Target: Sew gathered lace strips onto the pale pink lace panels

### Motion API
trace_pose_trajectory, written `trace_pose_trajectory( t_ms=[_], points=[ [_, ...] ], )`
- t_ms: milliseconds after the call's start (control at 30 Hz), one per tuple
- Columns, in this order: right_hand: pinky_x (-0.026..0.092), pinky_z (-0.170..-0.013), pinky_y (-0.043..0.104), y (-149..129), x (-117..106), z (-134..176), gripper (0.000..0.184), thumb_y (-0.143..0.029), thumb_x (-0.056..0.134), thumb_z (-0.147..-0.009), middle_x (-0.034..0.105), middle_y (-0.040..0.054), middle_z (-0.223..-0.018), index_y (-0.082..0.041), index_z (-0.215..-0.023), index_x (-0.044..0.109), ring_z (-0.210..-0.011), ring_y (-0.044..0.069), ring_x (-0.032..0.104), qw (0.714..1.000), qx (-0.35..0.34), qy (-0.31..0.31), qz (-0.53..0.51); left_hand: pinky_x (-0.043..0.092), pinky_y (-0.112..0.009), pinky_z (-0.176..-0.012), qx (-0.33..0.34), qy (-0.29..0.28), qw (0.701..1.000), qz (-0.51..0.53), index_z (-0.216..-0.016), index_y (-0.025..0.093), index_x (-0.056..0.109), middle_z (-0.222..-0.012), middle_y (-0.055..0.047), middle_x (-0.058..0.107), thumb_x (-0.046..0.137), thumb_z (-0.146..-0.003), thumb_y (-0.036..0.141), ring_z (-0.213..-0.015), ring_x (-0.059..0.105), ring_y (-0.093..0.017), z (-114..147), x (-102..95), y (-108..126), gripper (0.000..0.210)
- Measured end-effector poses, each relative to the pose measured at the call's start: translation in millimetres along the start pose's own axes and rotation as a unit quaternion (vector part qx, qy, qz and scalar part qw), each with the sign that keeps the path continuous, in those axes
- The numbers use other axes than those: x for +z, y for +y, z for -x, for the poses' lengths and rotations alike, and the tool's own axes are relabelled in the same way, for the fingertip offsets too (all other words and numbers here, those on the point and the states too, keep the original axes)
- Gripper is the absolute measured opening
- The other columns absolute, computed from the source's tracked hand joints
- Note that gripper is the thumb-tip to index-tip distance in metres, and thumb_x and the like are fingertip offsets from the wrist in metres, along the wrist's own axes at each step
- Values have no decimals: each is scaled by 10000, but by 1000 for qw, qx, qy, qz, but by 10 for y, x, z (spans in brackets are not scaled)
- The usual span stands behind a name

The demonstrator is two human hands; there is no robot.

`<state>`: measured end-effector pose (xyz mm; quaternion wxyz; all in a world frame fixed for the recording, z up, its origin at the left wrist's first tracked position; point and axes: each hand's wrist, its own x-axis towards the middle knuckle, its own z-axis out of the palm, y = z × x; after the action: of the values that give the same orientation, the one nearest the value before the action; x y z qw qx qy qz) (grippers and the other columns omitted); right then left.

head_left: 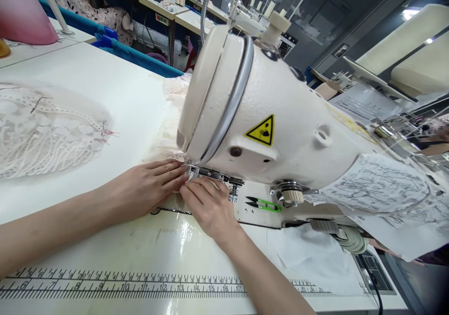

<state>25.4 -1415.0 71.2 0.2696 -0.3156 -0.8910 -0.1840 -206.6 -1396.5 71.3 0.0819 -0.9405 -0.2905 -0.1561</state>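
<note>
A white sewing machine [224, 109] fills the middle of the view, its head leaning over the tabletop. Pale pink lace fabric [170, 139] lies under and behind the needle area. My left hand [154, 184] rests flat on this lace, fingers stretched toward the presser foot. Just right of it, my right hand [210, 205] has its fingers curled and pressed together at the edge of the lace beside the presser foot. The fingertips of both hands nearly meet, and the exact grip and the needle are partly hidden.
Green thread snips [263, 204] lie on the machine bed. A white lace piece with loose threads [52, 128] is spread at left. A printed ruler [140, 284] runs along the table's front. Patterned paper [379, 188] hangs on the machine. Other machines stand behind.
</note>
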Motion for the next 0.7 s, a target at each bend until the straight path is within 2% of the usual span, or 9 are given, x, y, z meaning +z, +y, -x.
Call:
trace_pose_trajectory(
  t_ms=[100,200,333,500,700],
  points=[
    [478,-884,295,-16,10,9,194,-74,584,-1025,791,-19,-950,-210,-997,719,-950,134,693,1000,16,-6,9,396,-369,-1237,-10,36,999,-40,-1398,147,662,-1351,-87,731,373,-983,134,-1367,611,-234,-17,44,58,505],
    [469,-850,302,-41,-1,7,172,-130,583,-1047,798,-19,-981,-203,-964,715,-989,143,701,999,38,9,4,461,-395,-1169,8,60,996,-68,-1312,87,708,-1320,-136,740,325,-992,128,-1271,675,-269,-61,28,99,501],
    [479,-906,323,-60,-48,11,219,-242,551,-1086,804,15,-1070,-172,-983,731,-1042,167,704,999,44,11,-20,517,-391,-1097,20,51,994,-99,-1218,72,750,-1257,-157,763,341,-1037,162,-1171,722,-275,-142,-85,127,456],
    [480,-903,325,-47,-90,22,274,-236,505,-1109,806,16,-1091,-143,-1029,750,-1045,166,705,998,51,25,-18,575,-387,-1007,24,53,990,-130,-1147,82,774,-1192,-143,788,300,-1074,183,-1078,758,-267,-188,-147,141,490],
    [478,-845,323,-12,-98,25,328,-250,467,-1130,812,6,-1058,-148,-1032,763,-1003,147,704,998,59,35,5,585,-387,-965,16,71,991,-116,-1136,83,773,-1168,-142,795,328,-1082,209,-1003,773,-261,-202,-144,163,466]
  ],
)
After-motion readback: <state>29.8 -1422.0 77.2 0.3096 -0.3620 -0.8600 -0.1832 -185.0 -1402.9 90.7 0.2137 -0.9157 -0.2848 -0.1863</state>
